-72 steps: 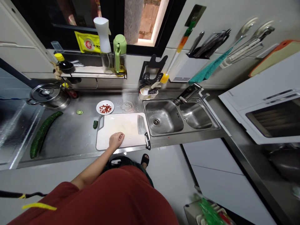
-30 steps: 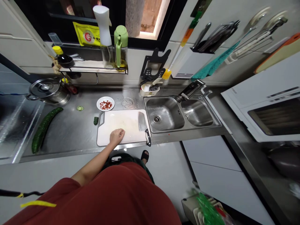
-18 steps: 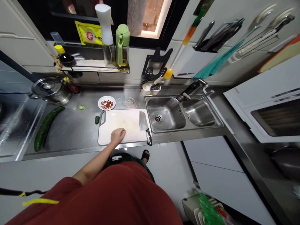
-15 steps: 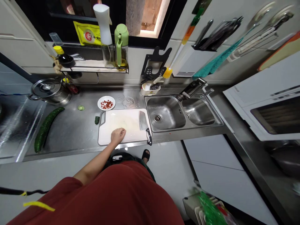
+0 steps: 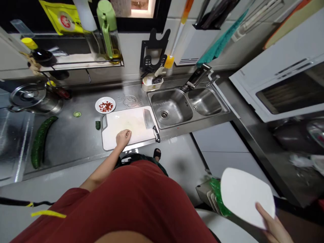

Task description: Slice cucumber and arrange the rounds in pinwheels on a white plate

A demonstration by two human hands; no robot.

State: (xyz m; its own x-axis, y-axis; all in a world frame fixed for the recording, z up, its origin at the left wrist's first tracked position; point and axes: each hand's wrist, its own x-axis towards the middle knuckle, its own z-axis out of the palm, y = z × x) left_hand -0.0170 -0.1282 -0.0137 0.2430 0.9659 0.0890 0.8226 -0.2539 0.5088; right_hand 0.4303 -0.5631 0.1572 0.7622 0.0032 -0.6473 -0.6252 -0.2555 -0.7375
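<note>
My left hand point(image 5: 124, 137) rests with curled fingers on the front part of the white cutting board point(image 5: 113, 121); whether it holds anything is hidden. At the lower right my right hand point(image 5: 272, 222) grips the edge of a white squarish plate point(image 5: 246, 195). A cleaver point(image 5: 149, 118) with a black handle lies on the board's right side. Behind the board is a small white plate point(image 5: 97, 106) with red pieces. Left of the board are a short dark green stub point(image 5: 98, 125), thin green slices point(image 5: 77, 114) and a long cucumber point(image 5: 40, 143).
A double sink point(image 5: 172, 109) adjoins the board's right side. A lidded steel pot point(image 5: 48, 101) stands at the back left below a shelf of bottles. Near the plate are a rack with a green bag point(image 5: 217, 197) and a white cabinet point(image 5: 283, 84).
My right hand has come into view at the lower right with the white squarish plate. The view has shifted; my left hand still lies on the board.
</note>
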